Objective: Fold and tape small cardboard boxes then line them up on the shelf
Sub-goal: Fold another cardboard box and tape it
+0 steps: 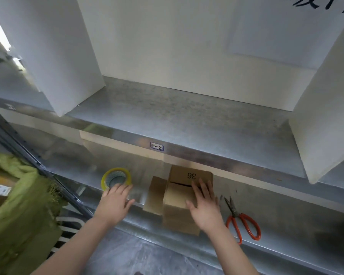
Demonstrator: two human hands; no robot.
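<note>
Fig.: Lower shelf (286,211), head view. Box (177,197): brown cardboard, centre of shelf near its front edge. Top flaps are folded down w/ a dark seam gap between them. "36" is printed on the far flap; one side flap stands out at 9 o'clock. R hand (205,205) lies flat on the box top, fingers spread. L hand (115,201): fingers straight, close together, tips at near rim of tape (105,179), at box's 9 o'clock; contact unclear. Scissors (240,217) lie at 3 o'clock, just beside R hand. Upper shelf (187,116) lip overhangs the box's far end. Bare metal beyond the scissors, 3 o'clock. Green cloth (18,195) bounds the 9 o'clock side.
</note>
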